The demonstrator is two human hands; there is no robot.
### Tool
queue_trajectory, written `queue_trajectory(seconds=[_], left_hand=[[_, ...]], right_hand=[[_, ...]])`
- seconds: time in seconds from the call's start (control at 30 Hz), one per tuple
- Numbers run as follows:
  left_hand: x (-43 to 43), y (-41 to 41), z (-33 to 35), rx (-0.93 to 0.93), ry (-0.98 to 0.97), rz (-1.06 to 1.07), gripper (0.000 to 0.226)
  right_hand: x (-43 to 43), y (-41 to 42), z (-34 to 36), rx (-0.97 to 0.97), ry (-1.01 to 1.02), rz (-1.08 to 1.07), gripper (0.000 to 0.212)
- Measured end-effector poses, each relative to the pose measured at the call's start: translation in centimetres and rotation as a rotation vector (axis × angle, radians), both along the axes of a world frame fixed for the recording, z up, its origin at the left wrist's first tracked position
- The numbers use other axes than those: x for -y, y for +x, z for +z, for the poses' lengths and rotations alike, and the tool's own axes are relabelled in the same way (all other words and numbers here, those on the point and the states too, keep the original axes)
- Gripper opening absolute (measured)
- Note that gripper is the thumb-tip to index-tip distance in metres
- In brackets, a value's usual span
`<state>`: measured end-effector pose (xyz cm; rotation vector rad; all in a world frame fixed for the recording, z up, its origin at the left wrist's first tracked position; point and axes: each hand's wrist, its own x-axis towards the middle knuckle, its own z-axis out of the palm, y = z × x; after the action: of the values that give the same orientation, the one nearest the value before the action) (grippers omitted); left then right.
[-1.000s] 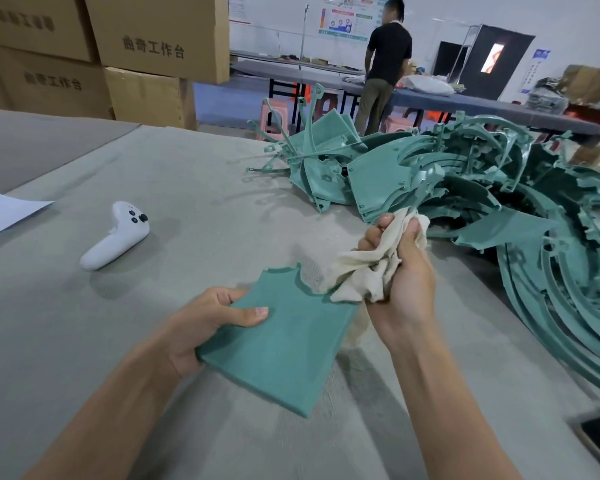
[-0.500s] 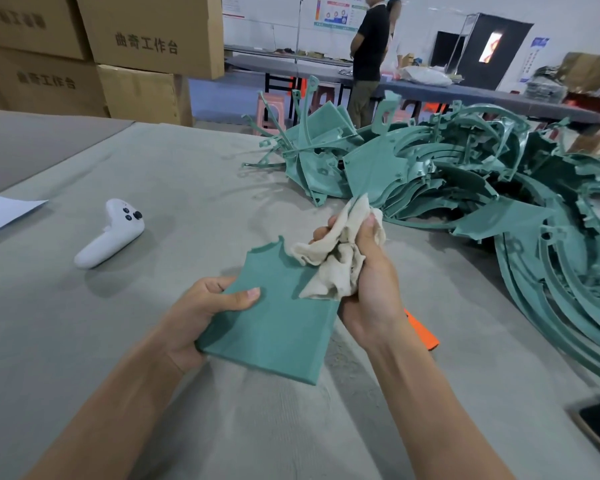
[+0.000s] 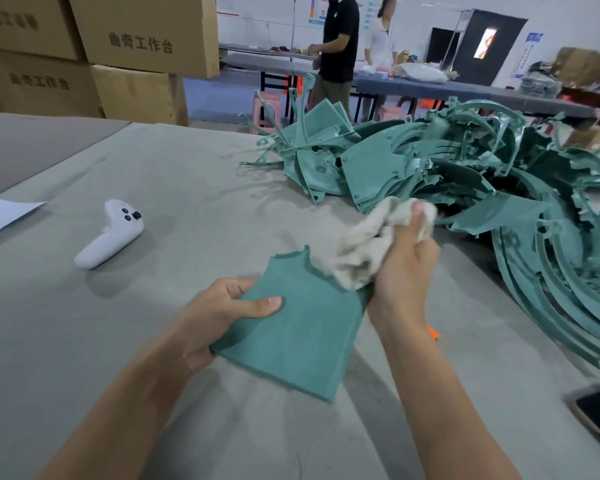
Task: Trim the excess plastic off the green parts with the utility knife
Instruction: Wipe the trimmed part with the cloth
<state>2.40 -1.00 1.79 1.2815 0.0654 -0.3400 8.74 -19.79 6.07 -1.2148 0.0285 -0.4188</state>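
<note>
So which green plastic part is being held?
The flat green plastic panel in the left hand; the right hand holds only a cream cloth; the other parts lie piled.

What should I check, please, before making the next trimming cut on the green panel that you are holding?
1. Left hand grips green panel: ok.
2. Right hand free for cutting: not ok, it clutches a cloth.
3. Location of utility knife: cannot tell; only an orange tip shows behind the right wrist.
4. Panel's ragged top edge in view: ok.
5. White controller apart from panel: ok.
</note>
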Motion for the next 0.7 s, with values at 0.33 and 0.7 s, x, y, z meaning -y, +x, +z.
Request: queue_trajectory(seconds=[0.33,0.7], left_hand=[[-0.3,0.6,-0.1,0.118,-0.104,0.449,0.021],[-0.1,0.5,0.1,0.175,-0.215,0.676,0.03]], right_hand=[[4.8,1.7,0.8,-0.13,0.081,-0.131,0.034],[-4.3,-2.6,-3.2,0.197,-0.645,0.245,0.017]])
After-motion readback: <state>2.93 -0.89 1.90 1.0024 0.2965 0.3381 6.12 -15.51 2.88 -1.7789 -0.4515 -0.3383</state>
